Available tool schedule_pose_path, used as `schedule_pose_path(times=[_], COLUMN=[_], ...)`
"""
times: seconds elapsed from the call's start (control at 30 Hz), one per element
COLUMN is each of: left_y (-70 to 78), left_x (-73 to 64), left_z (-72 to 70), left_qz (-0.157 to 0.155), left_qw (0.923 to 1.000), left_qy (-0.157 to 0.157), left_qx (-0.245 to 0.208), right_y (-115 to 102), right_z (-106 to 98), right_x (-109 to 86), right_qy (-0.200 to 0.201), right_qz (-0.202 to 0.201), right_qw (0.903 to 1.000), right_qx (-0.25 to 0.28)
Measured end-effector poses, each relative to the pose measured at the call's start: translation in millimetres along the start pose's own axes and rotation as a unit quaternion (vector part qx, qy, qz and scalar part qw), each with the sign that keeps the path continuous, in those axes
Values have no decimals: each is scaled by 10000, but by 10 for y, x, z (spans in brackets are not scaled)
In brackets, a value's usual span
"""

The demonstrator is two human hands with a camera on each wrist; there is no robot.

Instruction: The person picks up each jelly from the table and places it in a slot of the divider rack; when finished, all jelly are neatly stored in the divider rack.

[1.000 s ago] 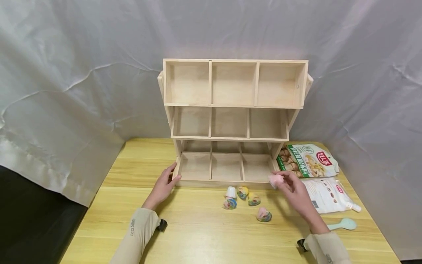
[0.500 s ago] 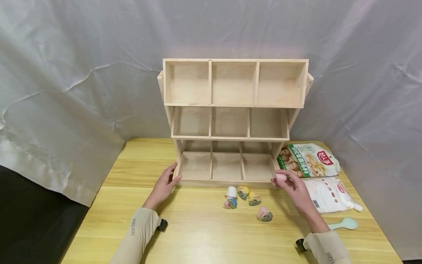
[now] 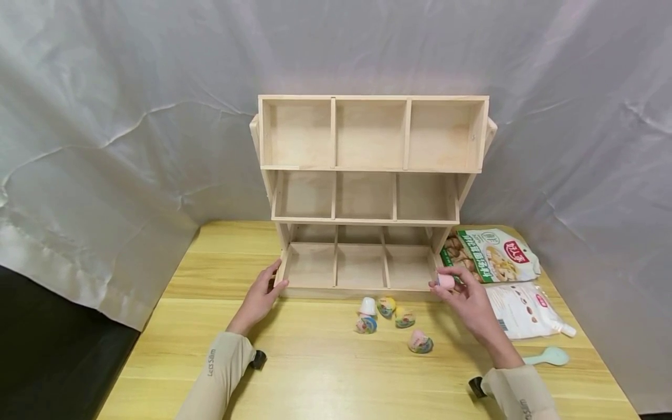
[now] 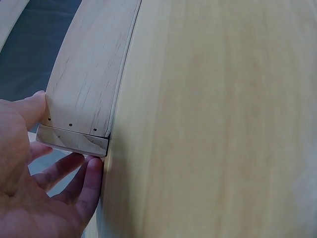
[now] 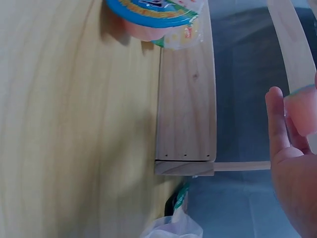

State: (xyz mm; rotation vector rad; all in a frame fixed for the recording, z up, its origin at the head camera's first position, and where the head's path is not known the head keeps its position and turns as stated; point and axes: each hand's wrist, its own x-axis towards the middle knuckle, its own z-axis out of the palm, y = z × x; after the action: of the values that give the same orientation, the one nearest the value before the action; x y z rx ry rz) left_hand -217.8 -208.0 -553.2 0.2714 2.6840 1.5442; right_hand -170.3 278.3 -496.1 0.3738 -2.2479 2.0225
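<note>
"What has the right hand (image 3: 471,302) got?"
"A pink jelly cup (image 3: 446,282), pinched between thumb and fingertips, near the front corner of the wooden rack (image 3: 357,293)."
"And the left hand (image 3: 259,296)?"
"Thumb and fingers moderately parted, curled around the rack's opposite front corner."
"Anything nearby?"
"More jelly cups (image 3: 404,317) on the table (image 3: 325,379), between both hands, nearer the right fingers."

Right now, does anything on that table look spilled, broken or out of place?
Nothing I can see looks spilled or broken. If anything, the little cups in front of the wooden rack look untidy: they lie scattered at different angles, with one pink cup apart from the others.
</note>
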Motion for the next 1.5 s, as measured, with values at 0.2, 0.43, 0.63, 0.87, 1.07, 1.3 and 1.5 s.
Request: schedule_pose_path(times=[0.2, 0.43, 0.63, 0.87, 1.07, 1.3, 1.5], left_y=[-9, 19, 15, 11, 15, 15, 15], left_x=[1, -3, 2, 5, 1, -6, 3], left_z=[4, -3, 0, 2, -3, -3, -7], left_qz=[-45, -66, -79, -70, -86, -31, 68], left_qw=[10000, 10000, 9999, 10000, 10000, 10000, 9999], left_qy=[12, 32, 14, 22, 18, 68, 70], left_qx=[45, 20, 62, 49, 13, 51, 119], right_y=[-44, -35, 2, -23, -77, -148, -207], right_z=[56, 101, 120, 134, 180, 319, 524], right_x=[25, 42, 51, 74, 121, 228, 381], right_qy=[55, 81, 198, 180, 179, 119, 227], right_qz=[-187, -85, 203, 319, 257, 257, 273], right_qw=[9993, 9996, 9990, 9987, 9986, 9991, 9994], right_qx=[-312, -259, -332, -355, -425, -302, -54])
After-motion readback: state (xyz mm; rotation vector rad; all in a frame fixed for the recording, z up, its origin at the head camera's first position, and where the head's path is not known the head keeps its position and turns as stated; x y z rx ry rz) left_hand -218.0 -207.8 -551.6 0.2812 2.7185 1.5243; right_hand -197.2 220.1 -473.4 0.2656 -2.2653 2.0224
